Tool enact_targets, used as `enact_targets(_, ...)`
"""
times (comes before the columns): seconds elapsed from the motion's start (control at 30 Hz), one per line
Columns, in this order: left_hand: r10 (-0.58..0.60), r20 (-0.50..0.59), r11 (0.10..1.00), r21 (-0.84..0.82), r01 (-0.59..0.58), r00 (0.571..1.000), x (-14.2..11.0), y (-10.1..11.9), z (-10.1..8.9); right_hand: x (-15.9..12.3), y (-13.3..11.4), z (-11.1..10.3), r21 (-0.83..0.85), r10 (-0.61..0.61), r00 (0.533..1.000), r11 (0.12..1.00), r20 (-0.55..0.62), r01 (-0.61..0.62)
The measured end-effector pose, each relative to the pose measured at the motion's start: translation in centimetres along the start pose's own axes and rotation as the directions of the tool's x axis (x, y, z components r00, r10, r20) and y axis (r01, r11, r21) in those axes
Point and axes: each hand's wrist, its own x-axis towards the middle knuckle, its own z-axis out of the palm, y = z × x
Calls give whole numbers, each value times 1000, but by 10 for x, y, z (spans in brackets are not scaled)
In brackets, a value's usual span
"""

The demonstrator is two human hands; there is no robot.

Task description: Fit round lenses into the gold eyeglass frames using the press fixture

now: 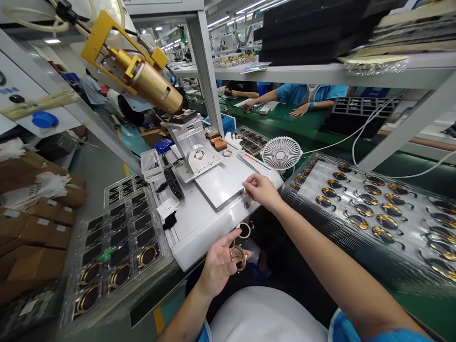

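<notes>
My left hand (219, 266) is closed around a round gold-rimmed part (238, 259), like a watch case, held above my lap. Just past its index fingertip shows a pale ring (244, 231); I cannot tell whether the hand touches it. At the front edge of the white machine base (192, 242), my right hand (261, 190) has thumb and fingertips pinched together. Whatever is between them, if anything, is too small to make out. A flat metal plate (221, 183) lies on the base beside this hand, and tweezers (248, 164) lie beyond it.
A gold cylindrical machine head (156, 88) hangs over a metal fixture (199, 154). On the left stands a clear tray (162, 228) with gold-rimmed parts. Stacked trays (309, 178) of gold round parts with dark cables lie right. A white fan (281, 153) stands behind; co-workers sit across.
</notes>
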Motion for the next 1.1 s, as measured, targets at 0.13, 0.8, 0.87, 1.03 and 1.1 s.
enact_targets(0.13,43,-14,996,82,-42,999,-9,-2,-6,18,1,6,-86,50,995,995,-90,-57)
enact_targets(0.8,241,201,692,651,-313,950,4,-7,17,-111,24,-2,531,45,990,840,132,-109)
enact_targets(0.87,226,160,744,608,-276,961,5,-5,14,-111,21,-7,504,57,986,854,154,-128)
enact_targets(1.03,260,222,671,658,-341,940,10,-6,8,-112,19,-7,478,105,978,860,179,-179)
enact_targets(1.1,296,284,565,717,-407,912,12,-8,6,-111,19,-8,485,121,975,851,188,-199)
